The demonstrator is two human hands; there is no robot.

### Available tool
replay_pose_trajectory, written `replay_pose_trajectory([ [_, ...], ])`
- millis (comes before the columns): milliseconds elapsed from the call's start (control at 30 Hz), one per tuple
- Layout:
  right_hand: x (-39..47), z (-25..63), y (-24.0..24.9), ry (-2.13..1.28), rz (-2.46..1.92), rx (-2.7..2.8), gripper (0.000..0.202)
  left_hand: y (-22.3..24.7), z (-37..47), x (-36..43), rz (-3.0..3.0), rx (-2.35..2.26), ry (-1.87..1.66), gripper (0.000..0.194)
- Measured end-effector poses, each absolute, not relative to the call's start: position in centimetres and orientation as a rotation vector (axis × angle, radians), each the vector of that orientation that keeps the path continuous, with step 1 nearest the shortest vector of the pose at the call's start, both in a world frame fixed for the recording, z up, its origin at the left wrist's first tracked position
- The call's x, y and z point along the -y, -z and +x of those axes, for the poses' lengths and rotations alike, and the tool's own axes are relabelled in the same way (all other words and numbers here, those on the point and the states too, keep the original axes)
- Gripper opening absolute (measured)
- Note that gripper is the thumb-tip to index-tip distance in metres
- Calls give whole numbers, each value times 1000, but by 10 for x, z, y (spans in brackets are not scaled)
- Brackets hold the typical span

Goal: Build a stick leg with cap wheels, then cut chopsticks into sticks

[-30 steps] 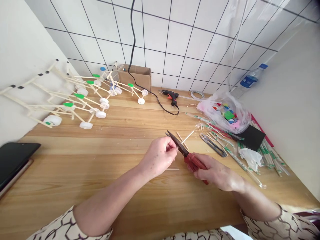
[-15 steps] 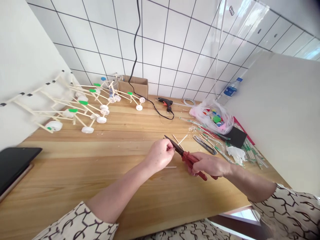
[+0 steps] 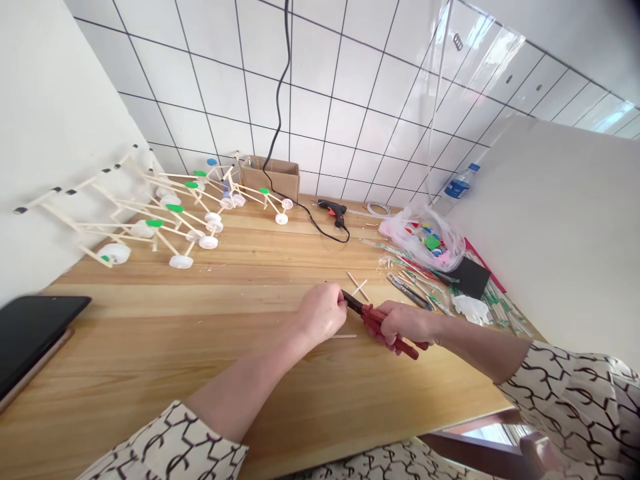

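Observation:
My right hand (image 3: 407, 323) is wrapped round the red handles of dark-jawed long-nose pliers (image 3: 373, 315). The jaws point left and reach to the fingers of my left hand (image 3: 323, 310), which partly hides their tip. My left fingers are pinched together; whatever lies between them is hidden. Just beyond the jaws, two thin wooden sticks lie crossed, a pale stick (image 3: 359, 287) over a browner stick (image 3: 352, 278). Another thin stick (image 3: 345, 336) lies on the wooden table (image 3: 240, 373), near my left wrist.
Stick-built frames with white wheels (image 3: 181, 261) stand at left, behind a phone (image 3: 40, 333). Along the back are a cardboard box (image 3: 280, 177) and a glue gun (image 3: 334, 211). A bag of coloured caps (image 3: 425, 237), a second cutting tool (image 3: 410, 292) and wrapped sticks lie at right.
The pliers' jaws have slid further behind my left fingers, hiding more of the tip. The pale stick beyond them has shifted slightly left and down. The whole view has moved a little.

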State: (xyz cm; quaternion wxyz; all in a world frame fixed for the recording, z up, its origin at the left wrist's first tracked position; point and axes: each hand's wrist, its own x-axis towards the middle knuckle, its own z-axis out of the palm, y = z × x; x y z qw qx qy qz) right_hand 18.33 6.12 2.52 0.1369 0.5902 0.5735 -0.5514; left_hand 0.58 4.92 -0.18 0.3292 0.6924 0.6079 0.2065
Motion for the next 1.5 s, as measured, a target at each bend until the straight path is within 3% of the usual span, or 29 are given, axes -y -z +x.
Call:
replay_pose_trajectory([
  [833, -61, 170, -30, 1524, 1737, -1647, 16, 6, 4, -52, 1975, -1632, -389, 18],
  [1267, -52, 185, -30, 1782, 1684, -1805, 14, 3, -27, -68, 1954, -1668, -552, 14],
  [1367, -52, 191, -35, 1522, 1773, -2030, 9, 7, -45, -81, 1921, -1827, -575, 15],
  [1500, -58, 202, -35, 685, 1926, -2312, 9, 12, -62, -92, 1879, -2026, -570, 15],
])
